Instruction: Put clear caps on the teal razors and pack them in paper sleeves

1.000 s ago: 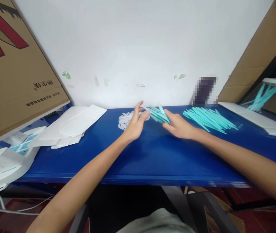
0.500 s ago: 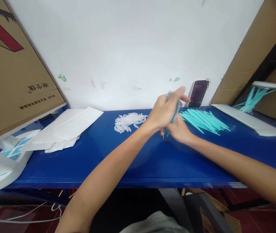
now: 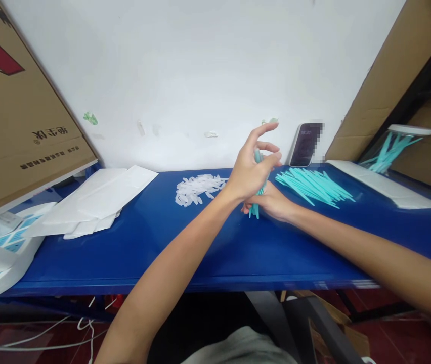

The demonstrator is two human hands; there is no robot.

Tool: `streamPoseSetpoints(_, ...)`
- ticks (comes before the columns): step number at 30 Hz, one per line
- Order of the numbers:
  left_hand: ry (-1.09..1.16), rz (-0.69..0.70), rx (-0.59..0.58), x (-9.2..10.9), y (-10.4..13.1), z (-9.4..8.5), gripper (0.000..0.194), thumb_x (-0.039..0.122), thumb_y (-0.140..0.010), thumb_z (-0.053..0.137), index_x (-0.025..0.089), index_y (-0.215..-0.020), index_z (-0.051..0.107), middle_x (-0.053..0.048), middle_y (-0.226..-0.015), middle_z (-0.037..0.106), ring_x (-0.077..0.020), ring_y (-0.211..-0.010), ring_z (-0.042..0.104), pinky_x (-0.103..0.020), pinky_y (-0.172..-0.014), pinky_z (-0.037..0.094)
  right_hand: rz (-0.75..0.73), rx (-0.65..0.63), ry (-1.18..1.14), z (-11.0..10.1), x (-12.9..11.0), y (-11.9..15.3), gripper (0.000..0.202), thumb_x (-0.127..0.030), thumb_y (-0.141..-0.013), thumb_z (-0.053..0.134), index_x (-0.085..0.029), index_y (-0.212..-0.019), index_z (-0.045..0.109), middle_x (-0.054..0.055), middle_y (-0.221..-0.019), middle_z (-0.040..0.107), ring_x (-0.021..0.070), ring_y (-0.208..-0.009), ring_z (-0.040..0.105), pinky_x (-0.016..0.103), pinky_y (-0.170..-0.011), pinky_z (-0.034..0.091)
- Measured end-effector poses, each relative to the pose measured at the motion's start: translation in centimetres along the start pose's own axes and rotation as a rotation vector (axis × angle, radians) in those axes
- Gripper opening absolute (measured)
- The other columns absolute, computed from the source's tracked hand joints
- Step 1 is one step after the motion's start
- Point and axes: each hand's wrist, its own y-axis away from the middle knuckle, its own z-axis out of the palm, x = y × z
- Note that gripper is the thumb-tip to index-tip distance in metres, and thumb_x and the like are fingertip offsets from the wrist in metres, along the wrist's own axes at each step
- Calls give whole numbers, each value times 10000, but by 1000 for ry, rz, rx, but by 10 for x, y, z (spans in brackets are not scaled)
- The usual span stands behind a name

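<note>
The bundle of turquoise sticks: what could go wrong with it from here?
The bundle could slip out of line, as its lower ends jut below the right hand. If dropped, some sticks might mix with the loose turquoise pile close by. The left hand, fingers extended toward the upright phone, might knock it.

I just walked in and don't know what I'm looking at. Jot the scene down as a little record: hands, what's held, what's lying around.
Right hand: closed around a bundle of teal sticks
Left hand: at the bundle's upper end, some fingers extended; firmness of grip unclear
Bundle: roughly upright, lower ends showing below the right hand
Left of hands: pile of whitish translucent pieces; farther left, white sheets
Right of hands: loose pile of teal sticks
Behind that pile: phone leaning on the wall
Surface: blue tabletop
</note>
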Motion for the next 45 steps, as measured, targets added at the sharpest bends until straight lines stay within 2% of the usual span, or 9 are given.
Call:
streamPoseSetpoints(5, 43, -41, 55, -4, -2, 8, 240, 398, -1006, 563, 224, -1142, 657, -25, -925, 666, -111, -699, 623, -255, -723, 524, -20, -3, -11, 1, 1, 1, 232, -286, -685, 818, -175, -617, 625, 13, -516, 641, 190, -509, 653, 312, -547, 546)
streamPoseSetpoints(8, 37, -64, 80, -9, -5, 14, 292, 393, -1041, 495, 183, -966, 682, -25, -845, 650, -93, -637, 573, -223, -643, 493, -34, 7, 6, 3, 1, 2, 224, -228, -705, 745, -189, -558, 580, -5, -481, 591, 165, -466, 609, 295, -502, 507)
streamPoseSetpoints(15, -92, -36, 41, -2, -10, 27, 269, 398, -1035, 521, 209, -985, 705, 10, -680, 608, -113, -605, 574, -231, -603, 471, -155, 260, 234, 6, -4, 4, 270, -238, -741, 708, -234, -547, 519, -3, -440, 546, 152, -430, 529, 286, -443, 442)
streamPoseSetpoints(18, -126, -62, 36, 1, -7, 30, 344, 473, -1036, 516, 204, -933, 704, 21, -581, 549, -121, -577, 574, -244, -603, 468, -147, 202, 240, 8, -7, 5, 245, -315, -746, 768, -245, -647, 555, 10, -500, 601, 192, -520, 599, 315, -506, 512)
streamPoseSetpoints(22, -72, -99, 54, 1, -4, 24, 458, 562, -1023, 505, 188, -825, 683, 20, -567, 538, -113, -552, 580, -245, -594, 476, -149, 74, 236, 11, -11, 7, 279, -358, -767, 761, -229, -613, 566, 26, -527, 642, 194, -531, 630, 324, -548, 548)
streamPoseSetpoints(27, 42, -98, -69, 5, -5, 11, 387, 510, -997, 583, 172, -836, 681, 2, -692, 634, -96, -595, 630, -230, -623, 506, -175, 158, 162, 15, -12, 8, 324, -417, -789, 755, -208, -617, 577, 18, -523, 629, 185, -524, 640, 317, -556, 556)
streamPoseSetpoints(32, -29, -59, -213, 6, 0, 6, 309, 453, -924, 704, 169, -803, 693, -2, -701, 655, -100, -649, 639, -224, -673, 520, -180, 191, 245, 15, -7, 6, 361, -392, -786, 751, -222, -562, 524, 4, -504, 569, 156, -501, 572, 293, -501, 479)
streamPoseSetpoints(37, -40, -27, -196, 1, 6, 11, 361, 497, -935, 674, 174, -777, 697, 13, -621, 582, -104, -610, 584, -235, -648, 511, -107, 129, 342, 6, -8, 7, 216, -307, -728, 752, -208, -620, 593, 22, -553, 618, 180, -589, 601, 299, -542, 488)
streamPoseSetpoints(45, 120, -101, -55, -7, 1, 8, 304, 475, -928, 693, 180, -855, 681, 28, -676, 603, -82, -579, 592, -214, -600, 506, -79, -23, 232, 2, -13, 9, 346, -389, -821, 752, -191, -582, 600, 19, -500, 632, 161, -496, 620, 290, -562, 526)
